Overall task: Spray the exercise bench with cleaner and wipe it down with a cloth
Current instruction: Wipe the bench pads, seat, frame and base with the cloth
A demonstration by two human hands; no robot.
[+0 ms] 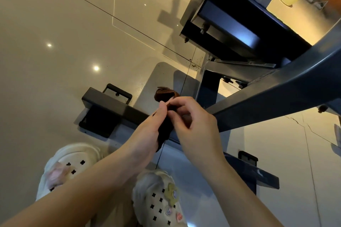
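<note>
While above bench frame (258,101), both hands, L (149,131) & R (193,121), pinch brown cloth (166,96).

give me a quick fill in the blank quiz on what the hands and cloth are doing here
1. Both hands hold a dark brown ____.
2. The left hand and right hand hold it above the bench frame's ____ crossbar.
3. The clogs on the person's feet are ____.

Missing words: cloth; floor; white
</note>
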